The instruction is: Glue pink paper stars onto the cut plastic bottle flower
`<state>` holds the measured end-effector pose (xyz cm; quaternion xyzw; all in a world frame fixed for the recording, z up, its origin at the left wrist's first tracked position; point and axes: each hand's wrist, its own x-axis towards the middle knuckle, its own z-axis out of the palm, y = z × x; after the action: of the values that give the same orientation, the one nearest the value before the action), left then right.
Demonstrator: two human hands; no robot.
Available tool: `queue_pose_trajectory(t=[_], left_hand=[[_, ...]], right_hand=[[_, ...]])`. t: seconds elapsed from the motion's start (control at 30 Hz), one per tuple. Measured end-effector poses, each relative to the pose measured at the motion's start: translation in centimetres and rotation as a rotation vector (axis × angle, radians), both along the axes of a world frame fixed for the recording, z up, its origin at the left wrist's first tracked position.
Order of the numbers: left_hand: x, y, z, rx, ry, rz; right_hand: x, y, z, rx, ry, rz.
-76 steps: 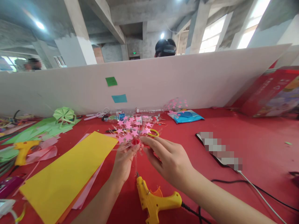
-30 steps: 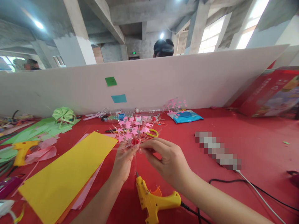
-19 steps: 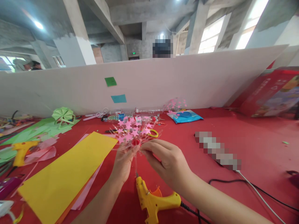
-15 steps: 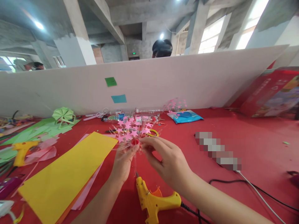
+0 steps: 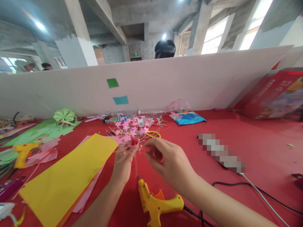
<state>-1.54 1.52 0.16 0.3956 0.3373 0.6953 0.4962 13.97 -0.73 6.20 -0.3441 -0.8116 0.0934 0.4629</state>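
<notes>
My left hand [image 5: 124, 160] is closed around the base of a spray of pink paper stars [image 5: 126, 127] on thin clear plastic strips. A red bottle cap [image 5: 134, 142] sits at the spray's centre, beside my left thumb. Just right of it, my right hand [image 5: 171, 157] has thumb and forefinger drawn close together by the clear strips. Whatever lies between those fingertips is too thin and blurred to make out. Below both hands a yellow glue gun [image 5: 156, 203] rests on the red table [image 5: 260, 142], nozzle pointing away from me.
Yellow paper sheets [image 5: 68, 179] lie to the left, near a second yellow glue gun [image 5: 23, 154] and green paper [image 5: 42, 130]. A blue wipes pack [image 5: 189, 118] lies before the white partition [image 5: 153, 85]. A black cable [image 5: 241, 183] crosses the right side.
The star spray has tilted and shifted slightly left with my left hand. My right fingertips are now a little farther from the red cap.
</notes>
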Motion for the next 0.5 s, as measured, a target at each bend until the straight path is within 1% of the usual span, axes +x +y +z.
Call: queue_pose_trajectory(t=[0.13, 0.27, 0.4, 0.5], left_hand=[[0.09, -0.1, -0.03, -0.011, 0.001, 0.019], [0.27, -0.23, 0.05, -0.081, -0.027, 0.034], [0.42, -0.37, -0.11, -0.152, -0.018, 0.026], [0.51, -0.44, -0.32, -0.159, -0.023, 0.014]], right_hand=[[-0.1, 0.27, -0.39, 0.018, -0.025, -0.001], [-0.06, 0.44, -0.6, 0.063, -0.008, 0.001], [0.07, 0.55, -0.52, 0.145, -0.043, -0.037], [0.13, 0.56, -0.44, 0.162, -0.073, -0.06]])
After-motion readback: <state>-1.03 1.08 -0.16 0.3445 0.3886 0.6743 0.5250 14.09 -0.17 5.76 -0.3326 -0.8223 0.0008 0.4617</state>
